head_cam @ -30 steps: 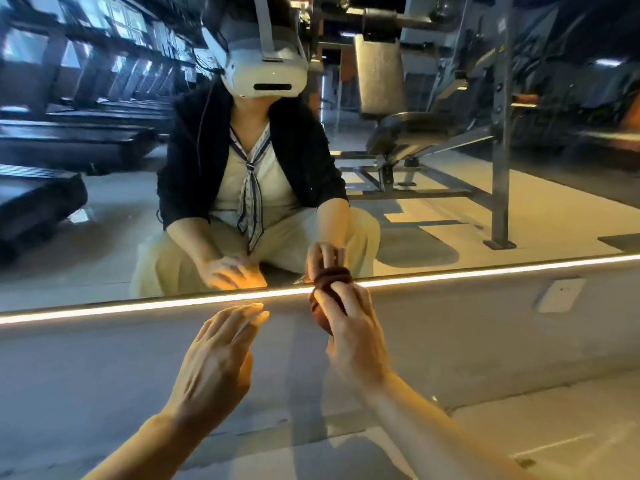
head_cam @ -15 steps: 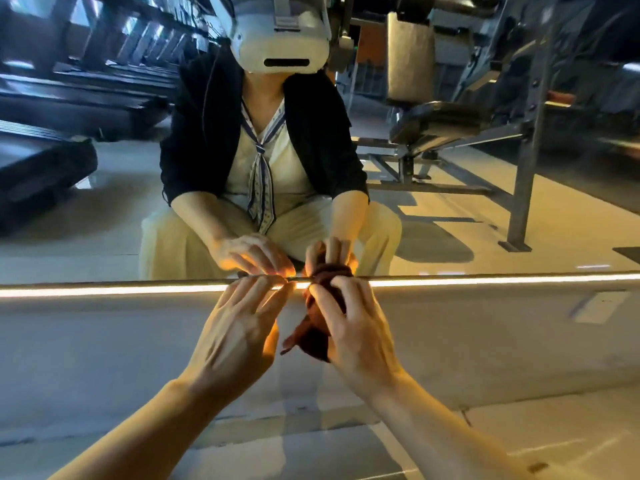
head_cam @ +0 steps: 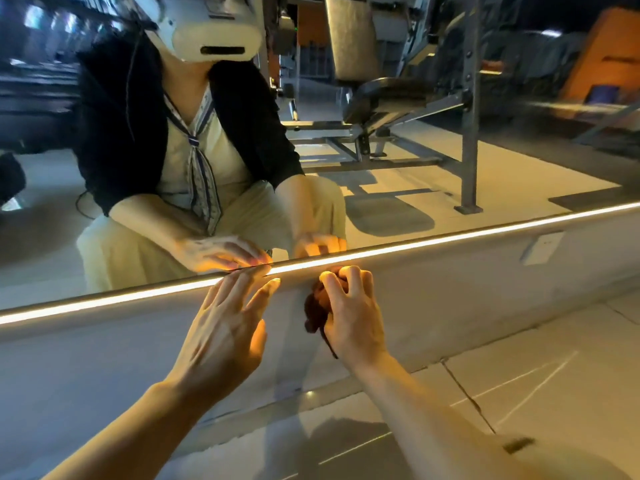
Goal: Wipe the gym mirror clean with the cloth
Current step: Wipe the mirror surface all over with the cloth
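The gym mirror point(head_cam: 450, 161) filled the upper part of the view, and along its bottom edge ran a lit strip point(head_cam: 450, 242), glowing warm white, which sloped up toward the right. Below the strip stood a plain grey wall base point(head_cam: 485, 289), and below that the tiled floor point(head_cam: 519, 393). The right hand point(head_cam: 349, 313) was against the wall base just under the lit strip, and its grip was closed around the cloth point(head_cam: 317, 308), a dark red-brown bundle; the fingers point(head_cam: 353, 277) were curled over the top of it and a small tail of the cloth hung down beside the wrist. So the cloth was low, at the bottom edge of the mirror and mostly under it, not on the glass itself. The left hand point(head_cam: 228, 323) was just beside the right one, with the fingers straight and spread, holding nothing; its fingertips point(head_cam: 258, 271) reached the lit strip, and they seemed to touch it. In the mirror one could see the reflection of a crouching person point(head_cam: 194, 161) in a dark cardigan, pale clothes and a striped scarf, with a white headset point(head_cam: 214, 39), and behind them a weight bench point(head_cam: 398, 95) with a metal frame. A small pale plate point(head_cam: 542, 247) sat on the wall base toward the right end; if it carried any writing, it was too small to read. No brand or label could be read anywhere.
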